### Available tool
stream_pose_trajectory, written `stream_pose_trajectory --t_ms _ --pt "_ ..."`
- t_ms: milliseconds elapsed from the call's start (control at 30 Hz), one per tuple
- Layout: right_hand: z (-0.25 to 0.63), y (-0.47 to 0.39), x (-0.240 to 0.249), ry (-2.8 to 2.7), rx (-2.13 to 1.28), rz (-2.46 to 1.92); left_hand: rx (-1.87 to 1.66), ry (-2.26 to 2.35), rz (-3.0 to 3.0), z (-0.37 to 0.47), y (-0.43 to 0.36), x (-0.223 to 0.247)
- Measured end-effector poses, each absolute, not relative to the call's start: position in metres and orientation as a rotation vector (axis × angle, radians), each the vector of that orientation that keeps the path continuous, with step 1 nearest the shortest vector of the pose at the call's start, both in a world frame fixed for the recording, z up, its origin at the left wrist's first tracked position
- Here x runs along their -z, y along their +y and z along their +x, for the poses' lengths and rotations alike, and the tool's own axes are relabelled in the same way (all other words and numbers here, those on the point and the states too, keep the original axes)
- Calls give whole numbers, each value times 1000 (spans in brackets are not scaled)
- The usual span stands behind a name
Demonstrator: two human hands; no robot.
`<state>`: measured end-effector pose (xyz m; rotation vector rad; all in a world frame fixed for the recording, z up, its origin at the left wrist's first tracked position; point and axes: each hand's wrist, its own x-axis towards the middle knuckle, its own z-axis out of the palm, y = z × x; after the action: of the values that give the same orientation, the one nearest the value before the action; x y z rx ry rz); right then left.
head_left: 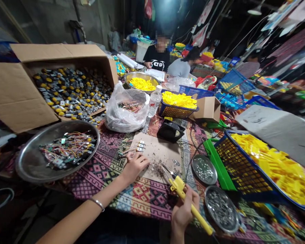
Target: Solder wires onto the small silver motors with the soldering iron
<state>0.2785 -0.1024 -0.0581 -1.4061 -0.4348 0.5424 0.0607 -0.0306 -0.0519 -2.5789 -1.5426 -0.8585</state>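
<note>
My right hand (pixel 184 206) grips a yellow soldering iron (pixel 178 186), its metal tip pointing up and left over a brown cardboard sheet (pixel 165 152). Bent fingers of my left hand (pixel 136 166) rest at the sheet's left part, their tips close together; whatever they hold is hidden. Just beyond them, several small white-topped motors (pixel 140 145) lie in a row with thin wires trailing left. Dark crumbs and bits (pixel 156 167) are scattered between my hands. Small shiny pieces (pixel 176 162) lie near the iron's tip.
At left stand a steel bowl (pixel 21 162) of wired parts and a carton (pixel 5 91) of motors. A plastic bag (pixel 117 118), bottle (pixel 155 101) and black fan (pixel 170 130) stand beyond. Two metal dishes (pixel 205 169) and a blue basket (pixel 228 169) are at right. A person (pixel 155 57) sits opposite.
</note>
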Motion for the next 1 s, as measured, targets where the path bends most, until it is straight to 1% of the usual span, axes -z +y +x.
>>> stream_pose_trajectory --t_ms 233,400,500,733,1000 --pt "279 -100 58 -423 -567 -1410 879 -1520 -2563 62 -28 52" --pt "277 -100 56 -558 -501 -1475 803 -1533 -2603 59 -29 48" --pt "274 -103 52 -732 -377 -1535 732 -1578 -2687 57 -29 47" --pt "266 -105 43 -947 -275 -1506 727 -1635 -2710 57 -30 51" --pt "268 -107 43 -1030 -290 -1531 828 -1600 -2621 60 -30 52"
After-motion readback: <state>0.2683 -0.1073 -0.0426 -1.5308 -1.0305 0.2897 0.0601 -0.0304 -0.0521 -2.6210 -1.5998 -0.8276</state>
